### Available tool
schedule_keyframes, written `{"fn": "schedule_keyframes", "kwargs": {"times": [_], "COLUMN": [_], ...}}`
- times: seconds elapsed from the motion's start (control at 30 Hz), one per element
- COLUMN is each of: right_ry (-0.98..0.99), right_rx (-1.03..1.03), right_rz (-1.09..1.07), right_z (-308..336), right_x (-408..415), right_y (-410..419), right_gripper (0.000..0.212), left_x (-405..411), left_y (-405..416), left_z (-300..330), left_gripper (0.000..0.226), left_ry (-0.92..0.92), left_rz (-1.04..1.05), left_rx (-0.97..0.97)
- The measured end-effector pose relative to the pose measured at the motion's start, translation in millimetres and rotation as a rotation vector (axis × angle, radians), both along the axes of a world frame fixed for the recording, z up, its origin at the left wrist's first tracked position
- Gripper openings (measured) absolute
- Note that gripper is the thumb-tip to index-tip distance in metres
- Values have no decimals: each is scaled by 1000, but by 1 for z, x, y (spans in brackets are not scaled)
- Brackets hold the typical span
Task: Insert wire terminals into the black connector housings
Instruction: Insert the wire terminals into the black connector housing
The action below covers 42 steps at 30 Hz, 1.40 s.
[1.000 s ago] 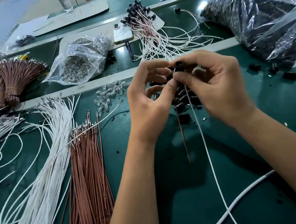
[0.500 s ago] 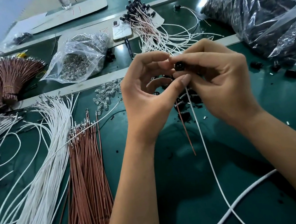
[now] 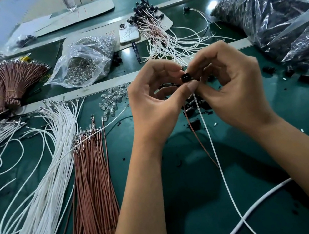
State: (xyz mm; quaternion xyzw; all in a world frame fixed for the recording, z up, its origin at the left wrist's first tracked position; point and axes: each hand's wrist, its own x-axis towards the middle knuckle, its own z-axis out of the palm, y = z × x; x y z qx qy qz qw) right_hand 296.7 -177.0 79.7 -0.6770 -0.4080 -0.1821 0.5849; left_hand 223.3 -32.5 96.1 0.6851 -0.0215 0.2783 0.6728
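Note:
A small black connector housing is held up over the green mat, its end face toward me. My left hand pinches it from the left with thumb and forefinger. From the right, my right hand grips it with curled fingers. A white wire and a brown wire hang down from the housing toward me. Loose black housings lie on the mat under my hands. White terminal wires and brown terminal wires lie in bundles at the left.
Finished housings with wires are piled at the back beside a phone. A clear bag of bulbs sits back left, loose bulbs near it. Large bags of black parts fill the right. A thick white cable crosses the front.
Both hands have lifted the housing slightly and turned it so its end face shows more plainly. The hanging wires swung a little with it.

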Motion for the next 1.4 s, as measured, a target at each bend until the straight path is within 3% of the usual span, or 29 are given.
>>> {"fn": "schedule_keyframes", "kwargs": {"times": [0.3, 0.67, 0.93, 1.23, 1.4], "right_ry": [22, -22, -153, -251, -274], "right_rx": [-178, -151, -242, -267, -277], "right_rz": [-35, -88, -121, -156, -176], "right_z": [-2, -4, 1, 3, 2], "right_x": [3, 9, 1, -1, -1], "right_y": [1, 0, -1, 0, 1], "right_gripper": [22, 9, 15, 10, 11], "left_x": [7, 9, 9, 9, 8], "left_y": [4, 5, 9, 7, 8], "left_z": [-10, -12, -12, -12, -10], "left_gripper": [23, 24, 24, 31, 24], "left_ry": [-36, 2, -33, -27, -45], "left_rz": [3, 28, 78, -9, 55], "left_rx": [65, 75, 103, 36, 145]}}
